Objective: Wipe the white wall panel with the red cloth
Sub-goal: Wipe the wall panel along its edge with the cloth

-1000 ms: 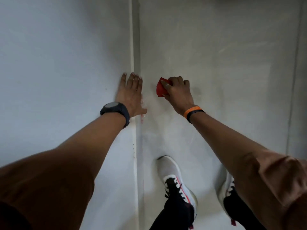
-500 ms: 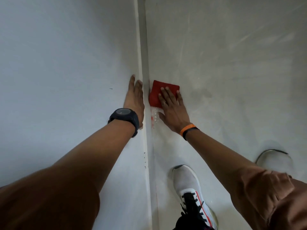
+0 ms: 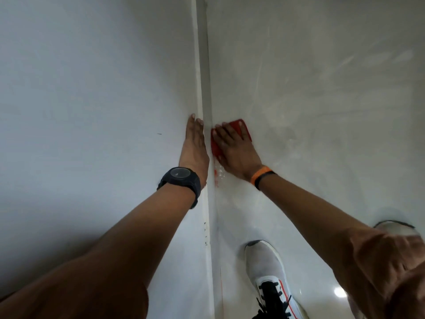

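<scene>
The white wall panel fills the left half of the view, ending at a vertical corner strip. My left hand lies flat on the panel beside that strip, fingers straight, holding nothing. Just right of the strip, the red cloth is spread flat on the pale glossy surface. My right hand presses down on it with the fingers spread, covering most of it. Below the cloth are a red smear and wet droplets along the seam.
A white shoe with black laces stands on the glossy surface at the lower right, and a second shoe's toe shows at the right edge. My forearms cross the lower frame. Small dark marks dot the strip lower down.
The cloth was bunched in my right fingers a second ago; it now lies flat under my palm against the seam. My left hand has turned edge-on beside the strip.
</scene>
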The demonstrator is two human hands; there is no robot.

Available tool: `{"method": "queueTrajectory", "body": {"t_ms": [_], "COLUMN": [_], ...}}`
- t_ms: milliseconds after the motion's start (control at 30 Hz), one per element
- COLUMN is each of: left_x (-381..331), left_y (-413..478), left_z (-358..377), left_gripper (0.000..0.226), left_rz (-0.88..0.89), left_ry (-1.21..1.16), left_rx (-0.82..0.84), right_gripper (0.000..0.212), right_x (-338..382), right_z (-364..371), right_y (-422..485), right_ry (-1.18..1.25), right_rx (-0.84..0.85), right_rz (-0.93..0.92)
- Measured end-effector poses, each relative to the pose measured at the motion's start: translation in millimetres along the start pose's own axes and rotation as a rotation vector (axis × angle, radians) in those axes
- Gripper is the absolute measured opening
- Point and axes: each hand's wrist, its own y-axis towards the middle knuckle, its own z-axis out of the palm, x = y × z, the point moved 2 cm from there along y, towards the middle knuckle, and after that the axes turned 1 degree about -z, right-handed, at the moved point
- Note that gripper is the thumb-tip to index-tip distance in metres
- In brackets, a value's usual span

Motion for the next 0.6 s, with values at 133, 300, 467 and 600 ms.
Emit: {"method": "queueTrajectory", "body": {"t_ms": [133,300,467,600], "left_x": [-2,-2,4,6], "left_y": [2,1,0,-1], "left_z": [1,-1,-2,-2], "left_gripper": [0.111,0.114,0.119,0.110], "left_rz": [-0.024,-0.015,0.002,0.007], "left_ry": [0.018,0.006,0.000,0.003], "left_rx": [-0.007,0.003,0.009,0.005], "right_gripper": [0.073,0.057,0.067,0.073], "right_x": [9,-1,3,30], "right_z": [21,6,5,27], "right_y": [-39,17,23,-64], "right_ry": [-0.025,0.006,0.070,0.114], "right_rx": [0.016,-0.039,-0.089,-0.003], "right_rz": [-0.086,-0.004,0.076,-0.039]}}
